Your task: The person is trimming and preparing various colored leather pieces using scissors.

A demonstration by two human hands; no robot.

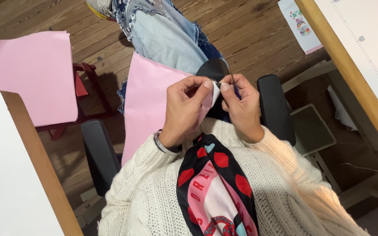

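While both hands work close together above the lap, the left hand (pixel 188 107) pinches the edge of a small white fabric piece (pixel 215 92) between thumb and forefinger, and the right hand (pixel 240 105) is closed on a thin dark needle (pixel 232 79) whose shaft rises just above the fingertips. The white piece sits between the two thumbs, touching a black fabric piece (pixel 213 69) that lies behind it over the knee. Risk one: the needle point is hidden behind the fingers, so a push through the layers could prick the left thumb, which rests right at the seam. Risk two: the grip on the white piece is narrow; any slip would let the layers shift and the stitch land off line. Risk three: a pink paper sheet (pixel 147 102) lies loose across the lap under the wrists and could slide to the wooden floor (pixel 250 30). Thread cannot be made out. Chair armrests (pixel 275 107) flank the work; desk edge (pixel 346 65) stands well apart.
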